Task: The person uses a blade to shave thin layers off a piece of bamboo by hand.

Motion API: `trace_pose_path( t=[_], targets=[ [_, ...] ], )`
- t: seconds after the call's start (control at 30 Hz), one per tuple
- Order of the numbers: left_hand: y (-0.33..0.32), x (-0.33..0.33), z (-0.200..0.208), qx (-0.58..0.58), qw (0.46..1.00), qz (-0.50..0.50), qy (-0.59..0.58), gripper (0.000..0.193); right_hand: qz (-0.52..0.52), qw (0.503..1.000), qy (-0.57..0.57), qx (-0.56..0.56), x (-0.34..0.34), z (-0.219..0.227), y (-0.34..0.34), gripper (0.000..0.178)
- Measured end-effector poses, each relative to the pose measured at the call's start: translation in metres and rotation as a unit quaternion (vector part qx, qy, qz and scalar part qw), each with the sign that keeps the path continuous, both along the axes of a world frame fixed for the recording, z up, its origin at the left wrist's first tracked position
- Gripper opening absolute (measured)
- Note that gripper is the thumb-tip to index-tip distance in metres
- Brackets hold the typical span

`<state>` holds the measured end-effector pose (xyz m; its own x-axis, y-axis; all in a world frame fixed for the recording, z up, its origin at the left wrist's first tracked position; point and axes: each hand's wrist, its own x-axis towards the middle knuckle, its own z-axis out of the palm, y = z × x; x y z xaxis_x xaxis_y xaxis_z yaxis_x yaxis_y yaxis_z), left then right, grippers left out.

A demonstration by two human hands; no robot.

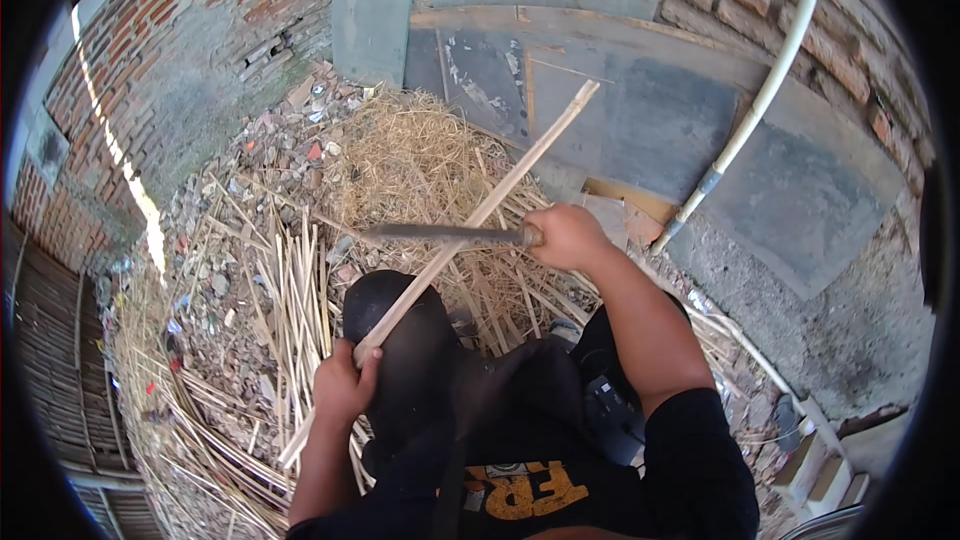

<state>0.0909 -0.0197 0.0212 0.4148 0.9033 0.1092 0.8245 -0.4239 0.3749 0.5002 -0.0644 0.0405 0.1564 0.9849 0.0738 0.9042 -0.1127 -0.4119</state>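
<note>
A long pale bamboo strip (525,167) slants from the lower left up to the far right across my lap. My left hand (343,387) is closed around its lower part, above my left knee, and its near end sticks out below the hand. The handle of a machete (410,231) is gripped in my right hand (568,237). Its dark blade points left and crosses the strip near the middle; whether the edge bites into it I cannot tell. Beside my left leg lies a bundle of split bamboo strips (300,305).
A heap of straw-like shavings (400,155) lies ahead, with rubble (215,275) to its left. Grey panels (655,130) lean on the brick wall behind. A pale pipe (770,90) slopes down at the right. Woven bamboo fencing (50,360) stands at the far left.
</note>
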Motion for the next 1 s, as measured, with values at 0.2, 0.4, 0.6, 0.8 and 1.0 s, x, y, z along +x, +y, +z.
trace_pose_path(
  t=[0.2, 0.4, 0.6, 0.8, 1.0],
  targets=[
    [0.0, -0.013, -0.008, -0.031, 0.999, 0.007, -0.026, 0.044, 0.104, 0.991, -0.085, -0.005, -0.023, 0.002, 0.013, 0.023],
    [0.0, -0.01, -0.003, -0.028, 0.999, 0.035, 0.001, 0.046, -0.175, 0.977, 0.105, 0.059, 0.046, -0.029, 0.019, 0.035],
    [0.001, -0.01, 0.0, -0.021, 0.999, 0.03, 0.004, 0.046, -0.157, 0.985, 0.057, 0.051, 0.015, -0.016, 0.012, 0.034],
    [0.002, -0.008, -0.003, 0.012, 1.0, 0.012, 0.011, 0.045, 0.033, 0.997, -0.05, -0.043, -0.029, -0.008, 0.015, 0.025],
    [0.001, -0.008, -0.006, 0.041, 0.999, 0.012, -0.007, 0.043, -0.09, 0.986, 0.138, 0.002, 0.026, -0.03, 0.026, 0.026]
  ],
)
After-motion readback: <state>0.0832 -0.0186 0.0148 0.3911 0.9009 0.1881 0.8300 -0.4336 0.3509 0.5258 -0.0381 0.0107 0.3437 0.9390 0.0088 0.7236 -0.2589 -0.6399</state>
